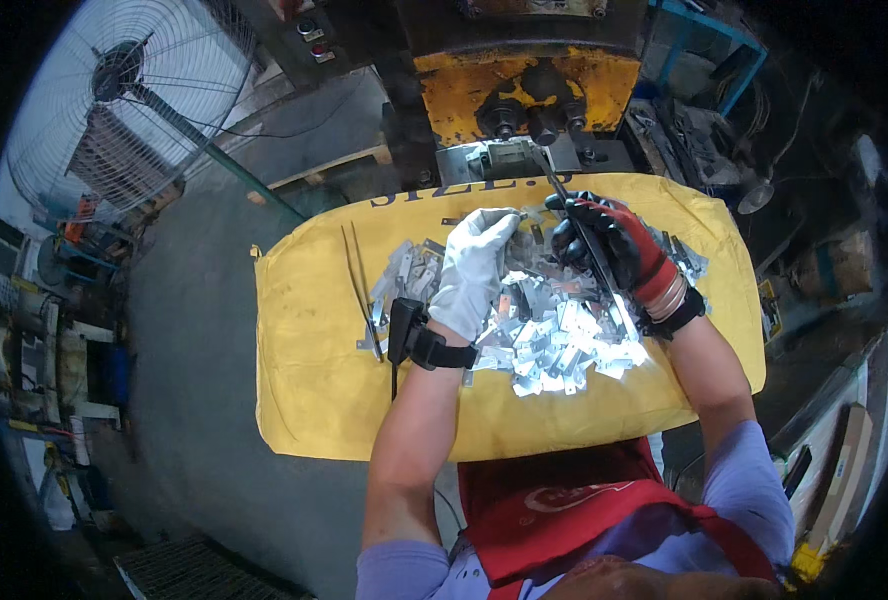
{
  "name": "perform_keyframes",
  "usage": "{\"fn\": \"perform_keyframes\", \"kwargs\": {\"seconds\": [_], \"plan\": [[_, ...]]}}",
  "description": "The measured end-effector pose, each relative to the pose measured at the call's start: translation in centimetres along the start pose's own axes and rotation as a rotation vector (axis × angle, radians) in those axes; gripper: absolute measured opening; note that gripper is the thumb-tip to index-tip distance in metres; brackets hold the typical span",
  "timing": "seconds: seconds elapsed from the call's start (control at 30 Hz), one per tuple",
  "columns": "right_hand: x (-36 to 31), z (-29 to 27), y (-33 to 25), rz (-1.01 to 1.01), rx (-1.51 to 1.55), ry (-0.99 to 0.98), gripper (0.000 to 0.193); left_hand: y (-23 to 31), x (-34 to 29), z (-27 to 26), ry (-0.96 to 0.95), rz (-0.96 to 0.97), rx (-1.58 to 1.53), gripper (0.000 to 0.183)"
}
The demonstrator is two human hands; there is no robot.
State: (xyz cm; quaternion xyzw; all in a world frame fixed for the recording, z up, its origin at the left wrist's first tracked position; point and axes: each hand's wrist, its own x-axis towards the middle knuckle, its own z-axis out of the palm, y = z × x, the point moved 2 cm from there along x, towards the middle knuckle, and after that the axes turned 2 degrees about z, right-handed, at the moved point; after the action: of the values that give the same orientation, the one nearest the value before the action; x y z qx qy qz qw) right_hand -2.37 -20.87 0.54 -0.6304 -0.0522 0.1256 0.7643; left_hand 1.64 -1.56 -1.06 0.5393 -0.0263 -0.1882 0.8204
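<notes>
My left hand (472, 262), in a white glove, hovers over the left part of a heap of small flat metal pieces (559, 345). Its fingertips are pinched together; whatever they hold is too small to make out. A black and red glove covers my right hand (609, 240), which is closed around long metal tweezers (592, 248). Their tips point away from me, up to the metal die (509, 152) of the press; whether they grip a piece cannot be seen. Another pair of long tweezers (361, 292) lies left of the heap.
A yellow sheet (309, 370) covers the work surface beneath the heap. Beyond it stands the press with a worn yellow block (527, 90). A large caged fan (119, 75) is at the far left, and a tool-strewn bench (679, 135) at the far right.
</notes>
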Motion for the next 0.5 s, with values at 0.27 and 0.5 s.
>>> {"fn": "perform_keyframes", "kwargs": {"seconds": [0.27,0.5], "plan": [[0.5,-0.7,-0.5,0.019,0.05,0.035,0.034,0.1,1.2,0.6,-0.036,0.004,-0.114,0.02],[0.6,3.5,-1.6,-0.181,-0.231,-0.084,0.038,2.3,-2.5,-1.6,-0.098,0.649,0.797,0.023]]}}
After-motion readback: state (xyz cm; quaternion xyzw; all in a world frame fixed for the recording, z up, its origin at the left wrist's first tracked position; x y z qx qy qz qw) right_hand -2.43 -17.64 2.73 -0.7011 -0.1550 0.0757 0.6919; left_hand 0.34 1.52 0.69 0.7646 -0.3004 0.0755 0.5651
